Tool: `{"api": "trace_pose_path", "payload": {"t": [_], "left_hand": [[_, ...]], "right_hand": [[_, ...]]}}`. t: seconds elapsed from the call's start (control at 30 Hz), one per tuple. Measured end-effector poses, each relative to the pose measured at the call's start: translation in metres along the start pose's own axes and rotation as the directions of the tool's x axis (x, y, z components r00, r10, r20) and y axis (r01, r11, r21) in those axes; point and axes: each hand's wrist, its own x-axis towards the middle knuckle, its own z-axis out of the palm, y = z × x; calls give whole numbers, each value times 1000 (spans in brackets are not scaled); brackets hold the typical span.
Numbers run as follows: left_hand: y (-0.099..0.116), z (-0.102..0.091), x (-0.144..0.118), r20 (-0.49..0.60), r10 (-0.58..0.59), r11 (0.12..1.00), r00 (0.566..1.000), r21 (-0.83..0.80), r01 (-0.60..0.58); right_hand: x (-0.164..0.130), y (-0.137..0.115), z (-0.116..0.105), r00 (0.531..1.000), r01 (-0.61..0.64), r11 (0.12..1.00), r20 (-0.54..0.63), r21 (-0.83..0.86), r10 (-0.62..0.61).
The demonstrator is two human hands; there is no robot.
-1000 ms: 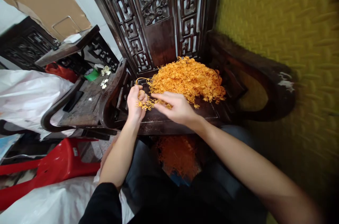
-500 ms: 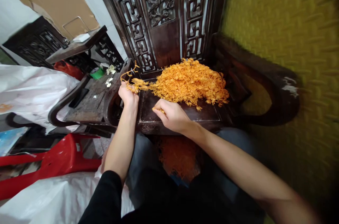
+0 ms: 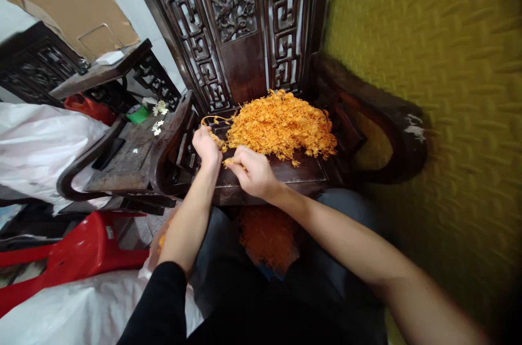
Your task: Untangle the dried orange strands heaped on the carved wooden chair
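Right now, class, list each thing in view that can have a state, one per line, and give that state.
Left hand: closed on a few orange strands at the heap's left edge.
Right hand: pinching a small orange bit just above the seat.
Orange strand heap: piled loose on the seat.
Carved wooden chair: upright, seat bearing the heap.
Red plastic stool: lying on its side.

Home workroom — carved wooden chairs [image 3: 240,35], sacks [image 3: 36,143]

Bare seat [image 3: 310,173] before the orange pile [image 3: 281,124]; armrests [image 3: 173,133] hem both sides
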Motion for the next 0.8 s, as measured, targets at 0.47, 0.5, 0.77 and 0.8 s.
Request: {"api": "trace_pose_path", "payload": {"t": [0.47, 0.5, 0.77, 0.8], "left_hand": [[5, -16, -48, 245, 249, 939, 937, 178, -296], [5, -15, -48, 252, 249, 935, 935, 189, -300], [28, -31, 2, 266, -75, 997, 961, -14, 81], [33, -34, 1, 362, -130, 989, 923, -23, 148]], "right_hand": [[5, 6, 1, 957, -288, 950, -1, 122, 291], [3, 1, 4, 964, -262, 960, -21, 101, 265], [-4, -16, -5, 983, -166, 960, -36, 225, 178], [0, -10, -8, 963, -255, 926, -8, 278, 268]]}}
